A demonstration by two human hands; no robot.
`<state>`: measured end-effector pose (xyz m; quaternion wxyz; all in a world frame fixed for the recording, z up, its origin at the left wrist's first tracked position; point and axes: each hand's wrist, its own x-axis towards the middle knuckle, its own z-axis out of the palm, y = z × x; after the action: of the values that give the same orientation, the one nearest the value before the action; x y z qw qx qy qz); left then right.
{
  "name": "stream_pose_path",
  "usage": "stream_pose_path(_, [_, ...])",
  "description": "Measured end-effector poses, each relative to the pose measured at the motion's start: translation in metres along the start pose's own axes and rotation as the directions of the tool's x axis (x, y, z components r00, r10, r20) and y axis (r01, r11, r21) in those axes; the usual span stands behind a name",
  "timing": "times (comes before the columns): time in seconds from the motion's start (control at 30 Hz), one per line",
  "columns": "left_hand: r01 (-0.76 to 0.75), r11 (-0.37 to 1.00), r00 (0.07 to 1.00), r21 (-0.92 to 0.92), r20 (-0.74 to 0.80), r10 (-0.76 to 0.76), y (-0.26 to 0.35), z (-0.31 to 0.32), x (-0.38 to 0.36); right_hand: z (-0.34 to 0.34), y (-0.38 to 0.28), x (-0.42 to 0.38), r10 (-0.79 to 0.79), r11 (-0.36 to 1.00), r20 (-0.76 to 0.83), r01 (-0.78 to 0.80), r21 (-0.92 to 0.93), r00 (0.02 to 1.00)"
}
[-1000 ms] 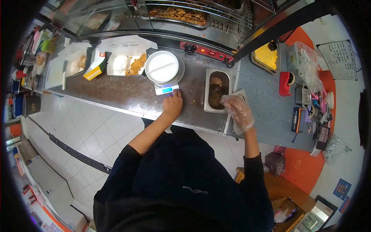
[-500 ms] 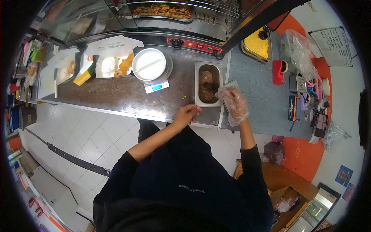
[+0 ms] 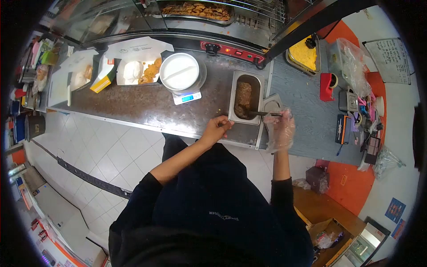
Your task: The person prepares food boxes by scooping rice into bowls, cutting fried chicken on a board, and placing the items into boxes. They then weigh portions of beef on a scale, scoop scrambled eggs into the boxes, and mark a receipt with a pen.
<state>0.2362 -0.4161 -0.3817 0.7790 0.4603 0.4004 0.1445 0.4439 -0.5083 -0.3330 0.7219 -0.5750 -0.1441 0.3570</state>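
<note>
A rectangular metal food pan (image 3: 233, 100) holds brown, chunky food (image 3: 244, 94) and stands near the counter's front edge. My right hand (image 3: 282, 128), in a clear plastic glove, grips the dark handle of a utensil (image 3: 263, 114). The handle crosses the pan's right rim, and its far end sits in the food, so its shape is hidden. My bare left hand (image 3: 216, 128) has its fingers curled at the pan's near left corner, pinching the rim. A metal lid (image 3: 271, 102) lies right of the pan, partly behind my gloved hand.
Left of the pan, a white round tub (image 3: 179, 71) sits on a digital scale (image 3: 187, 97). Open boxes with food (image 3: 140, 73) stand further left. A tray of yellow food (image 3: 303, 54), a red tape dispenser (image 3: 328, 87) and a glass warmer (image 3: 235, 54) border the work area.
My right hand has moved slightly right and down, and the utensil's handle now shows across the pan's rim. My left hand stays by the pan's corner. The whole view has shifted a little.
</note>
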Motion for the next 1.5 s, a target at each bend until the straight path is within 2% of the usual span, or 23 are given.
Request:
stream_pose_path(0.07, [-0.018,1.000,1.000,-0.003,0.004,0.019,0.001,-0.003,0.000,-0.014,0.021,0.005,0.034,0.982,-0.077,-0.019,0.187,0.996])
stream_pose_path(0.1, [-0.018,1.000,1.000,-0.003,0.004,0.018,0.002,-0.004,0.000,-0.019,0.025,0.004,0.034,0.982,-0.078,-0.019,0.187,0.996])
stream_pose_path(0.17, [-0.028,0.999,0.999,0.037,-0.016,0.028,0.007,-0.007,-0.002,-0.017,0.030,0.000,0.069,0.958,-0.230,0.000,0.288,0.971])
stream_pose_path(0.2, [-0.024,0.999,1.000,0.040,-0.012,0.024,0.006,-0.010,-0.001,-0.017,0.032,-0.001,0.071,0.957,-0.235,0.001,0.290,0.969])
stream_pose_path(0.27, [-0.082,0.993,0.997,0.083,-0.005,0.083,0.002,-0.016,0.002,-0.019,0.036,0.002,-0.038,0.937,-0.321,0.145,0.316,0.946])
stream_pose_path(0.3, [-0.082,0.993,0.997,0.083,0.001,0.082,-0.001,-0.019,0.002,-0.022,0.039,0.002,-0.041,0.937,-0.326,0.149,0.314,0.945])
stream_pose_path(0.4, [-0.062,0.995,0.998,0.082,-0.017,0.064,-0.001,-0.024,-0.001,-0.016,0.040,-0.003,0.015,0.942,-0.331,0.097,0.320,0.944])
stream_pose_path(0.47, [-0.068,0.996,0.996,0.053,-0.049,0.071,0.002,-0.025,-0.006,0.018,0.028,-0.022,-0.134,0.960,-0.230,0.184,0.211,0.964])
stream_pose_path(0.6, [-0.053,0.992,0.998,0.117,-0.022,0.056,0.001,-0.036,-0.012,0.066,0.023,-0.059,-0.114,0.990,-0.111,0.122,0.066,0.987])
stream_pose_path(0.7, [-0.031,0.993,0.999,0.114,-0.015,0.033,0.003,-0.042,-0.015,0.068,0.040,-0.063,-0.150,0.983,-0.026,0.152,0.106,0.988])
stream_pose_path(0.77, [-0.059,0.994,0.998,0.097,-0.025,0.062,0.007,-0.046,-0.016,0.055,0.050,-0.051,-0.081,0.955,-0.173,0.126,0.269,0.982])
stream_pose_path(0.8, [-0.063,0.994,0.997,0.094,-0.033,0.066,0.006,-0.050,-0.015,0.050,0.054,-0.046,-0.081,0.955,-0.164,0.123,0.269,0.983])
stream_pose_path(0.87, [-0.045,0.992,0.999,0.118,-0.015,0.048,0.006,-0.057,-0.014,0.050,0.056,-0.040,0.068,0.924,-0.260,0.037,0.381,0.963])
stream_pose_path(0.9, [-0.048,0.992,0.998,0.115,-0.023,0.051,0.005,-0.059,-0.013,0.052,0.060,-0.039,0.070,0.924,-0.251,0.032,0.380,0.965])
stream_pose_path(0.97, [-0.045,0.993,0.999,0.111,0.018,0.044,0.007,-0.061,-0.013,0.067,0.057,-0.040,-0.049,0.907,-0.192,0.124,0.402,0.980])
stream_pose_path(1.07, [-0.026,0.993,1.000,0.114,0.001,0.026,0.003,-0.063,-0.011,0.067,0.062,-0.031,-0.064,0.912,-0.193,0.136,0.386,0.979])
stream_pose_path(1.17, [-0.083,0.990,0.996,0.111,-0.012,0.085,0.002,-0.062,-0.012,0.046,0.078,-0.016,-0.063,0.865,-0.186,0.147,0.480,0.980])
stream_pose_path(1.2, [-0.086,0.990,0.996,0.109,-0.017,0.089,0.002,-0.063,-0.013,0.034,0.084,-0.012,-0.016,0.856,-0.177,0.105,0.506,0.984])
stream_pose_path(1.3, [-0.042,0.994,0.999,0.105,-0.007,0.043,0.012,-0.063,-0.021,0.009,0.093,-0.005,0.004,0.821,-0.158,0.087,0.564,0.987])
stream_pose_path(1.4, [-0.100,0.985,0.990,0.137,-0.084,0.112,0.018,-0.069,-0.024,-0.004,0.082,0.000,0.036,0.798,-0.147,0.060,0.599,0.989])
stream_pose_path(1.43, [-0.137,0.979,0.957,0.153,-0.235,0.171,0.011,-0.077,-0.019,-0.004,0.076,0.003,0.036,0.798,-0.144,0.058,0.599,0.989])
stream_pose_path(1.47, [-0.172,0.970,0.897,0.174,-0.380,0.227,0.011,-0.085,-0.017,-0.003,0.067,0.005,0.099,0.784,-0.161,0.023,0.620,0.982])
stream_pose_path(1.5, [-0.173,0.970,0.895,0.173,-0.383,0.228,0.011,-0.093,-0.014,0.000,0.060,0.006,0.163,0.768,-0.177,-0.012,0.641,0.971])
